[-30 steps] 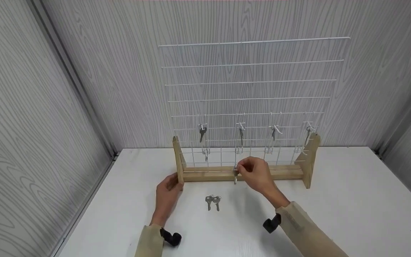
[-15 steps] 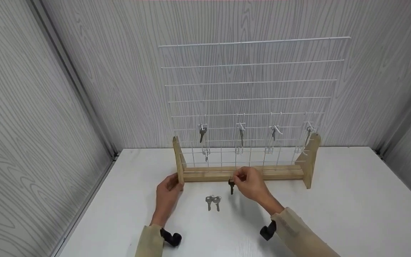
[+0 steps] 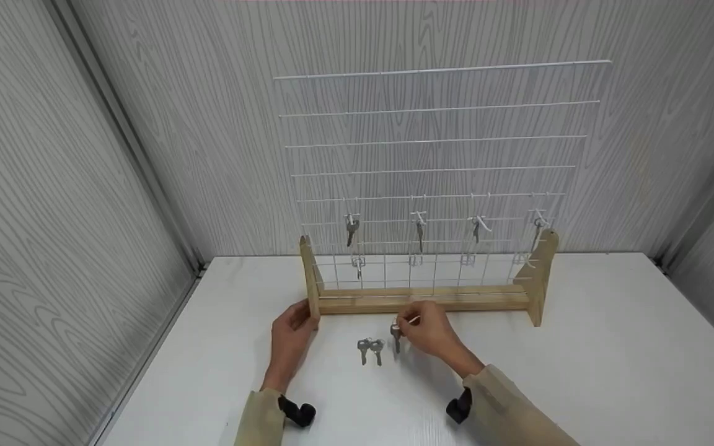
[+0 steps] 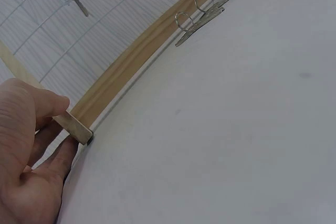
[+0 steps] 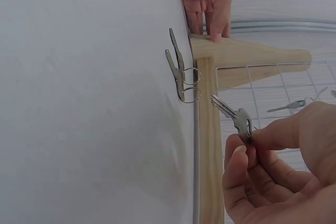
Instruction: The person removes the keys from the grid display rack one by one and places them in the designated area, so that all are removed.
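Note:
My right hand [image 3: 429, 328] pinches a key [image 5: 240, 121] near its ring, between thumb and fingers, with the blade pointing away from the fingertips. The held key hangs just above the table, to the right of two loose keys [image 3: 370, 350] with rings that lie side by side. My left hand [image 3: 292, 334] grips the front end of the left wooden side piece [image 4: 74, 125] of the rack, thumb on one side and fingers on the other. The white wire grid [image 3: 431, 167] rises from the wooden base [image 3: 363, 305]. Several keys hang from its hooks, among them one upper left key [image 3: 351, 231].
The right wooden side piece [image 3: 539, 279] holds up the rack's other end. Lower hooks [image 3: 468, 259] project from the grid beneath the upper row. The white table [image 3: 605, 359] is bounded by grey patterned panels [image 3: 177, 124] at the back and sides.
My right hand has come down and a little left from the rack's base with the key, nearer the two loose keys. The left hand has kept its place on the side piece.

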### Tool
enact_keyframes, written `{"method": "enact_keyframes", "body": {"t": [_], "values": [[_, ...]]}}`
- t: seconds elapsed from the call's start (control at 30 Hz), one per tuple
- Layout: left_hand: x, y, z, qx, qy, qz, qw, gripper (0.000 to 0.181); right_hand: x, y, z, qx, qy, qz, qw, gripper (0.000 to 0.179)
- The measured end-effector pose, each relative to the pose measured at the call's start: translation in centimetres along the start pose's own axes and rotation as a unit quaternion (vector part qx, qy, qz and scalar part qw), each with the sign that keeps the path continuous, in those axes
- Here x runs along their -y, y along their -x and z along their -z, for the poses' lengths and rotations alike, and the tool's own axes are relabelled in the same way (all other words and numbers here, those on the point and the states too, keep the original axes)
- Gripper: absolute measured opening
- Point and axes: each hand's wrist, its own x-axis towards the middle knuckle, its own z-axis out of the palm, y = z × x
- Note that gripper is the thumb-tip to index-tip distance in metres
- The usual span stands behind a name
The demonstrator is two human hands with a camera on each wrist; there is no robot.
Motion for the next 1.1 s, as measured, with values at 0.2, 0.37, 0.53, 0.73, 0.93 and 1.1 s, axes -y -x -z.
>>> {"method": "enact_keyframes", "body": {"t": [0.2, 0.37, 0.53, 0.73, 0.93, 1.1], "values": [[-0.2, 0.1, 0.0, 0.001, -0.001, 0.006, 1.0000, 0.045, -0.5, 0.0, -0.6, 0.026, -0.008, -0.026, 0.9993, 0.011], [-0.4, 0.1, 0.0, 0.001, 0.001, 0.005, 1.0000, 0.045, -0.7, -0.1, -1.0, 0.037, 0.005, -0.031, 0.9988, 0.010], [-0.5, 0.2, 0.0, 0.001, 0.002, 0.012, 0.9999, 0.046, -0.7, -0.1, -1.4, 0.040, 0.018, -0.043, 0.9981, 0.009], [-0.4, 0.2, 0.0, 0.001, 0.000, 0.007, 1.0000, 0.045, -0.6, -0.2, -1.6, 0.043, 0.040, -0.055, 0.9967, 0.008], [-0.3, 0.2, 0.0, -0.003, -0.011, -0.006, 0.9999, 0.044, -0.3, -0.2, -1.6, 0.051, 0.049, -0.069, 0.9951, 0.008], [-0.3, 0.2, 0.0, -0.004, -0.010, -0.002, 0.9999, 0.044, -0.2, -0.2, -1.7, 0.049, 0.052, -0.075, 0.9946, 0.007]]}}
